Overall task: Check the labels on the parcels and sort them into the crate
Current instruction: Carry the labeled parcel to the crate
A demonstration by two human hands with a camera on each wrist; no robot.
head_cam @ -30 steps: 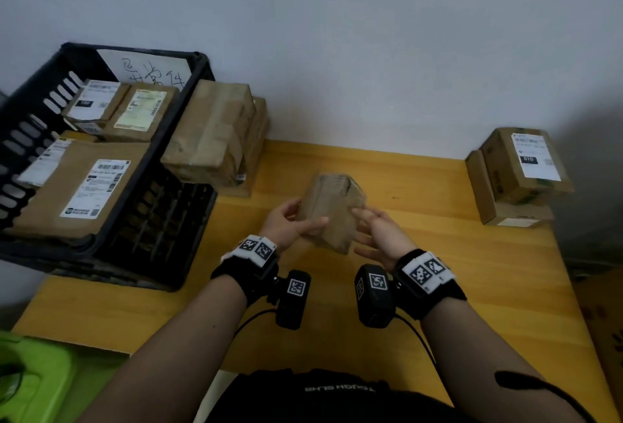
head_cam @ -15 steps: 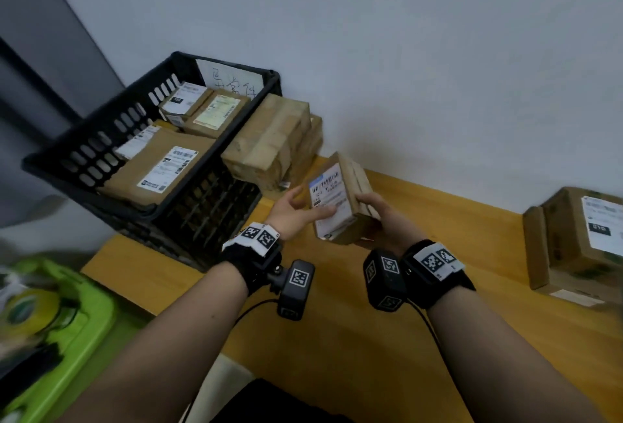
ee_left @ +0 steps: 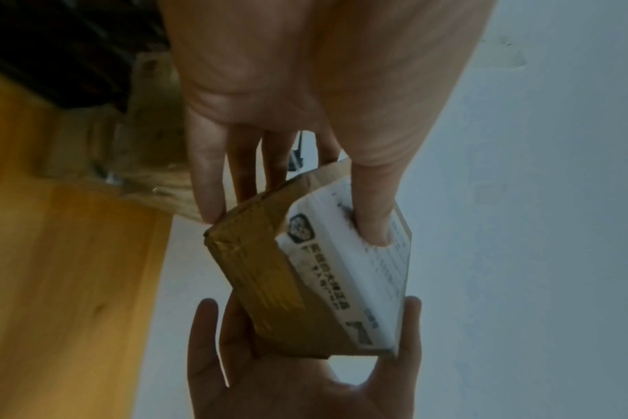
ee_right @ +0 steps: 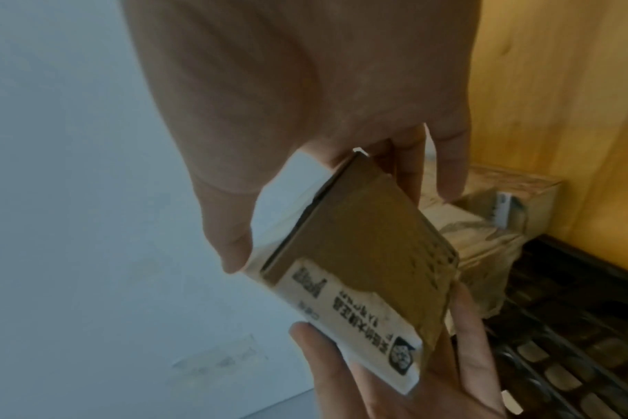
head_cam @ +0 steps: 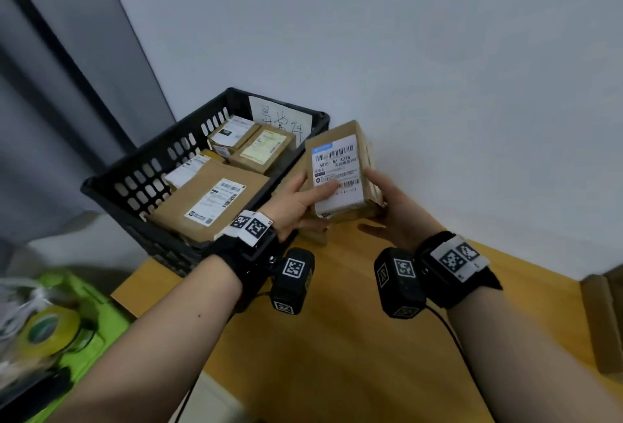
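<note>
Right now both hands hold 1 small cardboard parcel (head_cam: pixel 340 173) up in the air, above the wooden table (head_cam: pixel 337 338) and just beside the near-right corner of the black crate (head_cam: pixel 141 166), with its white label (head_cam: pixel 337 169) turned up toward the head camera. The left hand (head_cam: pixel 296 203) grips the parcel's left side: its thumb (ee_left: pixel 373 221) lies flat across the label's lower part, while the other fingers (ee_left: pixel 207 181) reach under and behind the box, so the parcel is pinched between thumb and fingers. The right hand (head_cam: pixel 391 206) clasps the right side, thumb (ee_right: pixel 230 241) on the label face near the edge and fingers (ee_right: pixel 449 175) curled round the back, the palm cupping the lower right corner. In the wrist views the label wraps over 1 edge onto a brown taped side. Inside the crate lie 4 labelled parcels: 1 large flat one (head_cam: pixel 209 200) in front, 1 white-labelled one (head_cam: pixel 185 171) at its left, and 2 smaller ones (head_cam: pixel 232 134) (head_cam: pixel 266 151) at the back, below a handwritten paper sign (head_cam: pixel 279 117) on the far wall. More brown boxes (ee_right: pixel 484 224) sit on the table against the crate's side, partly hidden behind the held parcel. A green case (head_cam: pixel 70 328) with a roll of tape (head_cam: pixel 47 331) lies lower left.
</note>
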